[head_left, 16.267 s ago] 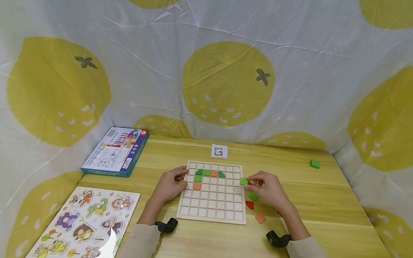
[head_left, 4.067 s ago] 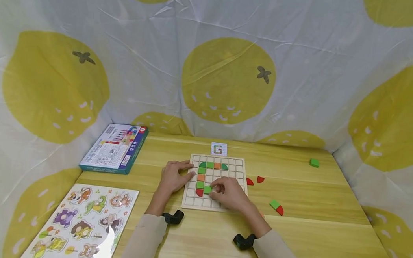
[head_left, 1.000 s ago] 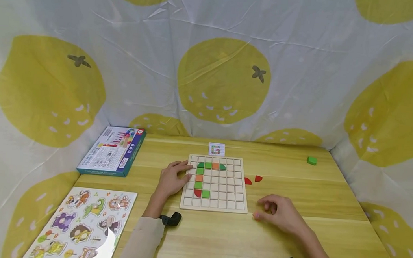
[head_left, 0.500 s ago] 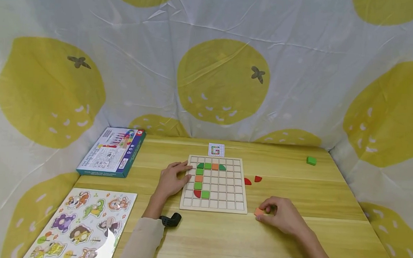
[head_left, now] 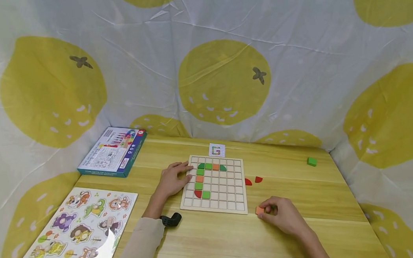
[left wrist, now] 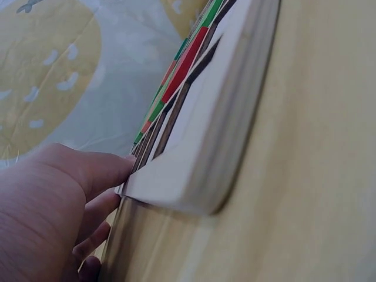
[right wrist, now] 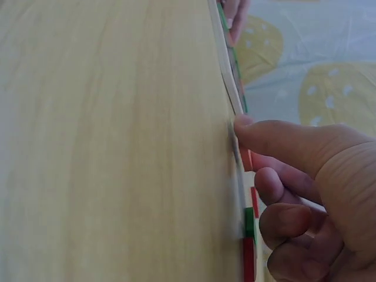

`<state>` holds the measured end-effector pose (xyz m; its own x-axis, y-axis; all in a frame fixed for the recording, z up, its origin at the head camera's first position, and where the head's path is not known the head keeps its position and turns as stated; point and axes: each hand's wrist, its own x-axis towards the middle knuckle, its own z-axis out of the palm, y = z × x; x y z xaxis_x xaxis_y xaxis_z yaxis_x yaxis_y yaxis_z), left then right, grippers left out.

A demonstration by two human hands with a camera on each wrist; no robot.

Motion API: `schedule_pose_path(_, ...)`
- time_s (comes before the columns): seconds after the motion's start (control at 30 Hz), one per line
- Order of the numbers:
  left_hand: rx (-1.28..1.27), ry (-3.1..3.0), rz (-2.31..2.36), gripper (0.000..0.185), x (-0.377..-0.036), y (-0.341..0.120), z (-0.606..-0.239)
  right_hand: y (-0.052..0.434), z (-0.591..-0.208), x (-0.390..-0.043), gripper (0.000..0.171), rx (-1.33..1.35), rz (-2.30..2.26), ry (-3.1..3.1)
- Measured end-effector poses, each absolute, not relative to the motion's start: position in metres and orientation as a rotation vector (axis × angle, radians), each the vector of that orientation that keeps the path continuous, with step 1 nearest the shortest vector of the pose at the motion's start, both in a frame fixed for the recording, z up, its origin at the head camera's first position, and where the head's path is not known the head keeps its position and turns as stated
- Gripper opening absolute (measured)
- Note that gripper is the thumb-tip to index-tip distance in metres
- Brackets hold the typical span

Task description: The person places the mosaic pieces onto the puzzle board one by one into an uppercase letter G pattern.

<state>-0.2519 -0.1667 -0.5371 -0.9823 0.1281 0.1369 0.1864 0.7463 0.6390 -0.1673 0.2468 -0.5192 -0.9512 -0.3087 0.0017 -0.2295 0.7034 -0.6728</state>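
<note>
My right hand (head_left: 282, 217) sits on the wooden table (head_left: 329, 207), just off the near right corner of the grid board (head_left: 240, 186). Its fingers are curled in, and thumb and fingertips pinch a small orange square tile (head_left: 260, 210). The tile is at the hand's left edge, low against the table top, close to the board's near right corner but apart from it. It has no long axis that I can make out; it looks flat, broad face up, one edge roughly in line with the board's near edge. From my right wrist, the tile (right wrist: 245, 160) shows only as a thin orange sliver under my thumb.

My left hand (head_left: 172, 179) lies flat on the table with relaxed, nearly straight fingers, the fingertips (left wrist: 108, 170) touching the board's left edge. It holds nothing.

On the board, green, orange and red pieces (head_left: 199, 178) run along a far row and down a left column, turning at the bottom. Two red quarter-round pieces (head_left: 253, 180) lie on the table just right of the board. A pattern card (head_left: 217, 149) lies just beyond the board's far edge. A lone green block (head_left: 311, 161) sits well apart, near the far right corner.
</note>
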Motion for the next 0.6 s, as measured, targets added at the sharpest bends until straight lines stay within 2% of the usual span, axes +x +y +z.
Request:
schedule_pose_path(0.33,-0.275,-2.860,-1.050,0.041,-0.252,-0.166,-0.538,0.238,-0.513,-0.178,0.017,-0.335,-1.108,2.790)
schedule_pose_path(0.6,-0.261,-2.872,-1.043,0.041,-0.253,-0.167,-0.538,0.222,-0.504,-0.192,0.019,-0.369,-1.149,2.789)
